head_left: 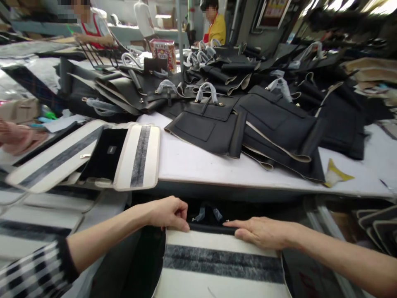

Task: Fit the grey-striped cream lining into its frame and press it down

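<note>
A cream bag panel with a grey-black stripe (217, 260) lies close in front of me, below the table edge. My left hand (169, 213) curls its fingers over the panel's top left edge, closed on it. My right hand (263, 232) lies on the top right edge with fingers stretched along the dark rim, thumb underneath. Between the two hands a dark opening shows a wrapped handle (207, 213).
A white table (201, 165) carries a pile of black bag pieces (248, 124) with wrapped handles. Cream striped panels (93, 155) lie at left. A red box (164, 51) stands farther back. People sit at the far side. A yellow scrap (336, 174) lies at right.
</note>
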Demonstrator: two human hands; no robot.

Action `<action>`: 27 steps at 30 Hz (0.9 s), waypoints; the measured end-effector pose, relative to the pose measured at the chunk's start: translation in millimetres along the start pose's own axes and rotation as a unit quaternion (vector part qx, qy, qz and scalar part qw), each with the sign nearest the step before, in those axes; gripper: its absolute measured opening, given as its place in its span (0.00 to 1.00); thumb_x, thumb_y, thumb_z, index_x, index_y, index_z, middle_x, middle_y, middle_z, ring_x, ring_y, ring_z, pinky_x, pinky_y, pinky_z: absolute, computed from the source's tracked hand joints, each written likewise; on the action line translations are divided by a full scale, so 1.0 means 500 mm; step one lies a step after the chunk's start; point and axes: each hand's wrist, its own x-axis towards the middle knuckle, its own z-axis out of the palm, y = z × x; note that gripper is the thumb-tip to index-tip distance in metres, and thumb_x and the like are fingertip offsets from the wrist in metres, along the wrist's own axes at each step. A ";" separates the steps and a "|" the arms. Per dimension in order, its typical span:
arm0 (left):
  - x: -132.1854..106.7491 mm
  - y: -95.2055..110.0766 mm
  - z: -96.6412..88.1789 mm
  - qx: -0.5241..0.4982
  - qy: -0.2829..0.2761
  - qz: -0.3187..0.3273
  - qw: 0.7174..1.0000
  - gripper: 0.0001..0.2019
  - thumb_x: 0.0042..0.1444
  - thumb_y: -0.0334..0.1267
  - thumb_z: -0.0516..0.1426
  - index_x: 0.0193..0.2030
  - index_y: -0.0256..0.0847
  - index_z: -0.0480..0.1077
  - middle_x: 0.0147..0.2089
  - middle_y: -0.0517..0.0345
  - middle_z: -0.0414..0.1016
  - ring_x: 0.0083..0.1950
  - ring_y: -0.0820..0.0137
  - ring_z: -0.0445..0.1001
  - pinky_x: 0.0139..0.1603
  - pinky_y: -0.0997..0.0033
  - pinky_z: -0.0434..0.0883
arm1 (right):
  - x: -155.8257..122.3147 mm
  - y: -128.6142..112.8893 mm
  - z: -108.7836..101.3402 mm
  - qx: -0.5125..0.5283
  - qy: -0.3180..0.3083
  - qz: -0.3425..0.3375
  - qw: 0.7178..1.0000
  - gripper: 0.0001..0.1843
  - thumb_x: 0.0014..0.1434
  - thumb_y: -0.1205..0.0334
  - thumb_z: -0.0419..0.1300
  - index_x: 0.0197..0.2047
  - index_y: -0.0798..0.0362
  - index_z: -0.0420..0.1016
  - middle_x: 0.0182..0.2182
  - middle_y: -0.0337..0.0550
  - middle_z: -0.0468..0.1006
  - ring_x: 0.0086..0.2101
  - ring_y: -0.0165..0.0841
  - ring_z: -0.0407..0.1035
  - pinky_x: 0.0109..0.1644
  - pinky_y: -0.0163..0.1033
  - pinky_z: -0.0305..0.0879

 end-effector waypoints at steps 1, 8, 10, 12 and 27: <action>0.003 0.004 -0.002 0.018 0.009 -0.001 1.000 0.17 0.44 0.53 0.64 0.31 0.42 0.70 0.24 0.63 0.69 0.26 0.70 0.68 0.20 0.76 0.63 | 0.003 -0.008 0.000 -0.001 0.005 -0.004 1.000 0.28 0.66 0.42 0.44 0.67 0.36 0.59 0.56 0.52 0.73 0.54 0.54 0.69 0.55 0.60 0.62; 0.041 0.058 0.010 0.132 0.047 0.024 0.990 0.17 0.36 0.52 0.68 0.27 0.43 0.72 0.24 0.67 0.71 0.27 0.72 0.66 0.22 0.75 0.55 | 0.064 -0.074 0.000 -0.031 -0.002 -0.067 0.997 0.32 0.66 0.39 0.41 0.70 0.37 0.52 0.61 0.52 0.68 0.57 0.52 0.66 0.56 0.57 0.63; 0.053 0.073 0.019 0.148 0.057 0.025 0.987 0.17 0.35 0.50 0.69 0.27 0.43 0.71 0.24 0.68 0.71 0.27 0.72 0.66 0.22 0.74 0.53 | 0.079 -0.073 -0.008 -0.051 -0.001 -0.082 0.995 0.31 0.66 0.39 0.42 0.69 0.37 0.56 0.60 0.51 0.69 0.55 0.52 0.68 0.53 0.55 0.66; 0.061 0.082 0.022 0.152 0.057 0.020 0.987 0.17 0.34 0.49 0.69 0.28 0.44 0.72 0.24 0.68 0.71 0.27 0.72 0.66 0.22 0.74 0.53 | 0.084 -0.056 -0.022 -0.053 0.057 -0.101 0.992 0.28 0.66 0.43 0.46 0.64 0.41 0.66 0.54 0.50 0.75 0.51 0.49 0.72 0.51 0.50 0.68; -0.069 0.144 0.258 0.210 0.137 0.318 0.914 0.08 0.65 0.42 0.53 0.45 0.44 0.71 0.47 0.55 0.74 0.48 0.66 0.71 0.51 0.66 0.66 | -0.056 0.097 0.283 0.393 0.558 0.153 0.714 0.29 0.64 0.40 0.50 0.45 0.58 0.76 0.40 0.51 0.79 0.42 0.41 0.73 0.47 0.45 0.68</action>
